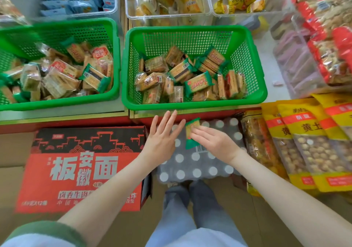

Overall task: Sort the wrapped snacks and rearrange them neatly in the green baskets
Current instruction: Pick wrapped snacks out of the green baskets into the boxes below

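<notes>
Two green baskets stand on the shelf. The left basket [114, 42] holds a jumble of wrapped snacks, red-labelled and green-edged ones mixed. The right basket [255, 65] holds several loose wrapped crackers, mostly green-edged. My right hand [215, 142] holds one green-edged cracker pack [191, 132] below the right basket's front rim; its fingers lie over the pack. Just left of the pack, my left hand [162, 136] hovers with fingers spread and holds nothing.
Clear bins [209, 12] with yellow and blue snacks sit behind the baskets. Below the shelf are a red noodle carton [85, 170], a shrink-wrapped bottle pack [194, 163] and yellow snack bags [304, 142]. Red bags [327, 37] pile at right.
</notes>
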A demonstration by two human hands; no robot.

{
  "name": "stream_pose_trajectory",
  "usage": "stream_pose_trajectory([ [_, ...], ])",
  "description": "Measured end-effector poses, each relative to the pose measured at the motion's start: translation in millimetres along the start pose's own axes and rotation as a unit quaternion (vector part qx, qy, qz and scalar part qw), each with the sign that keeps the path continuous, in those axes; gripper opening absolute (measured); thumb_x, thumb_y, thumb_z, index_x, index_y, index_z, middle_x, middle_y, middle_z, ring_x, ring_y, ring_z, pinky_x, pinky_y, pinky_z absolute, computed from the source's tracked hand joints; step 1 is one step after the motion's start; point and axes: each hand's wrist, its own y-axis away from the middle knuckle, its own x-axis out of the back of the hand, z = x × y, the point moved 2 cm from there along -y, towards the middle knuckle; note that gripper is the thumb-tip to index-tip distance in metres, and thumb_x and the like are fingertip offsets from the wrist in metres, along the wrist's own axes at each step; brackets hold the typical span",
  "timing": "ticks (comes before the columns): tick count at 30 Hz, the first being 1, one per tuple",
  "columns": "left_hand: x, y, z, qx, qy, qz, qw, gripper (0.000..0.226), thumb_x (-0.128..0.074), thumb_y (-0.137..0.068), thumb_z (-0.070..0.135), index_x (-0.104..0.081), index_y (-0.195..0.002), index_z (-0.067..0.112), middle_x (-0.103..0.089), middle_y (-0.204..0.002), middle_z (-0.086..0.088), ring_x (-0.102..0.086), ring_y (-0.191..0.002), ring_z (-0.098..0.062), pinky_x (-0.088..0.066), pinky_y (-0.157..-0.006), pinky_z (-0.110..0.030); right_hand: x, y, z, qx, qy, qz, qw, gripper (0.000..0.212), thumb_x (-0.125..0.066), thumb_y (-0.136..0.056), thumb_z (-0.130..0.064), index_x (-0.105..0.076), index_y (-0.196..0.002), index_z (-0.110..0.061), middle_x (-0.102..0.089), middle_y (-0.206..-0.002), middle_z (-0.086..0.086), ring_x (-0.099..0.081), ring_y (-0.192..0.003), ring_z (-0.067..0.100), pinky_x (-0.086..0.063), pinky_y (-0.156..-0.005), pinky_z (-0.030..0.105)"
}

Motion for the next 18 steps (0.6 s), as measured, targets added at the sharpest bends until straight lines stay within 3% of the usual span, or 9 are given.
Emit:
stream_pose_trajectory([
  [2, -6, 2, 2, -0.002, -0.002, -0.013, 1.0, 0.081, -0.068, -0.071, 0.016, -0.039, -0.147, 0.015, -0.021, -0.156, -0.019, -0.019, -0.144, -0.038, -0.011, -0.114, -0.057, -19, 19, 12, -0.057, -0.011, -0.076, 0.995, 0.06, -0.084, -0.057, 0.011, -0.068, -0.114, -0.002, -0.065, -0.122, 0.014, -0.061, -0.115, 0.025, -0.052, -0.092, 0.039],
  [4, -9, 5, 1, 0.01, 0.001, -0.021, 1.0, 0.081, -0.07, -0.071, 0.017, -0.04, -0.146, 0.014, -0.022, -0.156, -0.021, -0.018, -0.144, -0.038, -0.01, -0.113, -0.057, -34, 33, 20, -0.139, -0.043, -0.204, 0.968, 0.08, -0.081, -0.055, 0.017, -0.057, -0.129, -0.001, -0.052, -0.138, 0.017, -0.04, -0.133, 0.025, -0.051, -0.094, 0.048],
  [7, -8, 2, 0, 0.004, 0.007, 0.001, 1.0, 0.075, -0.07, -0.074, 0.019, -0.043, -0.144, 0.011, -0.029, -0.152, -0.021, -0.029, -0.138, -0.037, -0.019, -0.112, -0.054, -45, 54, 24, -0.202, -0.041, -0.389, 0.898, 0.084, -0.052, -0.086, 0.009, -0.007, -0.154, -0.015, 0.004, -0.161, 0.007, 0.011, -0.147, 0.023, -0.008, -0.119, 0.048],
  [9, 3, -8, -5, -0.003, 0.014, 0.059, 0.998, 0.065, -0.066, -0.079, 0.022, -0.046, -0.14, 0.01, -0.035, -0.146, -0.018, -0.04, -0.127, -0.033, -0.029, -0.105, -0.047, -38, 53, 26, -0.203, -0.039, -0.416, 0.886, 0.083, -0.047, -0.09, -0.002, 0.002, -0.154, -0.021, 0.013, -0.16, 0.002, 0.017, -0.146, 0.022, 0.004, -0.119, 0.046],
  [11, 17, -26, -15, 0.012, 0.021, 0.128, 0.991, 0.054, -0.057, -0.088, 0.029, -0.044, -0.136, 0.009, -0.037, -0.14, -0.014, -0.042, -0.118, -0.03, -0.034, -0.097, -0.043, -21, 36, 29, -0.185, -0.069, -0.347, 0.917, 0.077, -0.049, -0.088, -0.006, -0.01, -0.154, -0.016, -0.004, -0.161, 0.005, 0.0, -0.148, 0.023, -0.004, -0.12, 0.042],
  [13, 29, -49, -31, 0.042, 0.014, 0.169, 0.985, 0.049, -0.05, -0.093, 0.035, -0.045, -0.134, 0.007, -0.037, -0.137, -0.014, -0.042, -0.114, -0.03, -0.034, -0.095, -0.042, 4, 7, 35, -0.132, -0.072, -0.182, 0.972, 0.062, -0.053, -0.084, -0.005, -0.039, -0.144, -0.006, -0.044, -0.145, 0.014, -0.04, -0.133, 0.031, -0.034, -0.11, 0.044],
  [14, 34, -62, -39, 0.058, 0.005, 0.177, 0.982, 0.049, -0.048, -0.094, 0.036, -0.047, -0.133, 0.006, -0.037, -0.136, -0.014, -0.041, -0.114, -0.031, -0.033, -0.095, -0.042, 16, -9, 39, -0.096, -0.053, -0.087, 0.99, 0.053, -0.053, -0.083, -0.006, -0.047, -0.136, -0.004, -0.056, -0.131, 0.014, -0.05, -0.119, 0.03, -0.043, -0.102, 0.042],
  [15, 38, -74, -48, 0.075, -0.004, 0.176, 0.982, 0.049, -0.046, -0.095, 0.037, -0.049, -0.132, 0.006, -0.038, -0.136, -0.015, -0.041, -0.114, -0.031, -0.032, -0.095, -0.042, 27, -26, 44, -0.073, -0.031, -0.015, 0.997, 0.047, -0.05, -0.086, -0.007, -0.049, -0.132, -0.004, -0.06, -0.123, 0.013, -0.052, -0.111, 0.028, -0.045, -0.098, 0.04],
  [18, 40, -103, -73, 0.125, 0.001, 0.122, 0.985, 0.052, -0.045, -0.095, 0.041, -0.05, -0.133, 0.008, -0.04, -0.139, -0.018, -0.039, -0.12, -0.034, -0.029, -0.101, -0.047, 45, -80, 67, -0.081, -0.002, 0.094, 0.992, 0.045, -0.054, -0.088, -0.003, -0.046, -0.132, -0.003, -0.06, -0.12, 0.013, -0.051, -0.11, 0.027, -0.044, -0.097, 0.039],
])
